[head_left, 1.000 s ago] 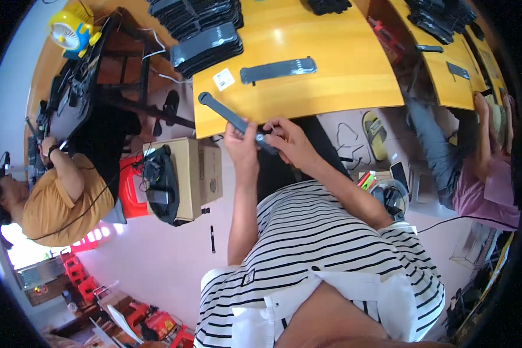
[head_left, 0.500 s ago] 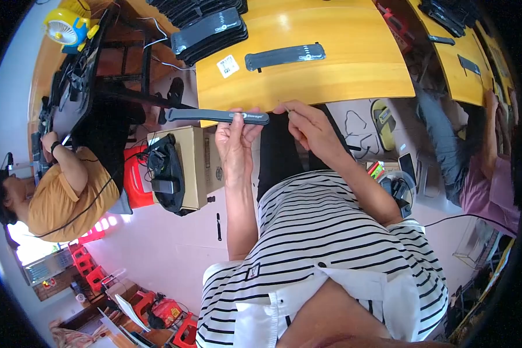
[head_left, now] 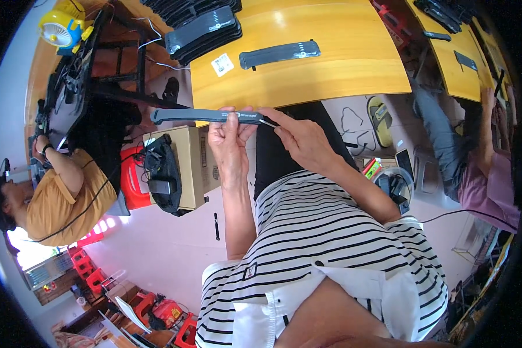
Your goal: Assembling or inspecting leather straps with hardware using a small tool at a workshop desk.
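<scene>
A long dark grey strap [head_left: 185,115] with a rounded far-left end and pale print near its right end lies level in front of me, just off the table's near edge. My left hand [head_left: 229,145] is closed around its right part, thumb on top and fingers behind. My right hand [head_left: 304,139] pinches a thin silver tool [head_left: 267,122], whose tip meets the strap's right end. The fingers hide most of the tool, so its kind does not show. On the table beyond lies a similar dark strap [head_left: 279,54].
The yellow wooden table [head_left: 342,69] carries a stack of dark straps [head_left: 206,33] and a white printed label [head_left: 221,65]. A cardboard box [head_left: 191,174] with black items stands left of my arm. Co-workers sit at left, in an orange shirt [head_left: 69,197], and at right.
My right hand has moved left onto the strap's right end, and the silver tool now shows there. The strap and my left hand have shifted slightly left.
</scene>
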Demonstrator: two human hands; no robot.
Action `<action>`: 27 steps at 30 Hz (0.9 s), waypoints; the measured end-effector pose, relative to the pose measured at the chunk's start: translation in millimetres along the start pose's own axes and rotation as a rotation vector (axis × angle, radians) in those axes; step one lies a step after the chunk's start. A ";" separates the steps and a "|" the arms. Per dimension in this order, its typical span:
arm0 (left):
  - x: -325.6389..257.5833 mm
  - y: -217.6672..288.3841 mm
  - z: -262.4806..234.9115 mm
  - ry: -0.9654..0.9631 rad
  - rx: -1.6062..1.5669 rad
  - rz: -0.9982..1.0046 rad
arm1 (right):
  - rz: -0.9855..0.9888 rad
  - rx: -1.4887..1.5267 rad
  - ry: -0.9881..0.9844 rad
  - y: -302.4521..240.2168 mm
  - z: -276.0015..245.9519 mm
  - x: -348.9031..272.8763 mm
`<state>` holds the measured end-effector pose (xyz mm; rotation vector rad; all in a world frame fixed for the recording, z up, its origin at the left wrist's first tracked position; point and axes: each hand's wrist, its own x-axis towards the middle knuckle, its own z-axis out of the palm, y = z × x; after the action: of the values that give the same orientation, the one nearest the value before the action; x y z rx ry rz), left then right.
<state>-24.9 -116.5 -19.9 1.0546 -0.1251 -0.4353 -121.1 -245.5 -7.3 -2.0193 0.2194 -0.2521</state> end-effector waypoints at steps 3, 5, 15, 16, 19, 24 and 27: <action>-1.4 1.5 2.9 0.010 0.033 0.014 | 0.066 0.115 -0.033 1.3 -0.8 0.0; -1.7 -0.1 2.8 0.006 0.023 0.027 | 0.063 0.144 -0.029 4.4 0.1 -0.1; -1.8 -4.4 4.2 -0.017 0.009 0.039 | 0.121 0.406 -0.101 2.2 -6.4 -0.5; -2.3 -4.8 4.3 -0.019 0.013 0.045 | 0.122 0.406 -0.102 1.3 -7.2 -0.4; -4.6 -4.6 6.3 -0.035 0.030 0.066 | 0.168 0.502 -0.155 -2.2 -11.2 0.0; -9.1 -8.3 14.5 -0.036 0.066 0.116 | 0.282 0.653 -0.200 1.7 -12.0 -0.5; -9.9 -10.4 18.8 -0.014 0.082 0.138 | 0.369 0.734 -0.229 -1.2 -16.1 -0.5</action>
<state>-42.6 -132.0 -18.5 1.1156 -0.2283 -0.3151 -125.9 -258.6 0.7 -1.2360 0.2975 0.1251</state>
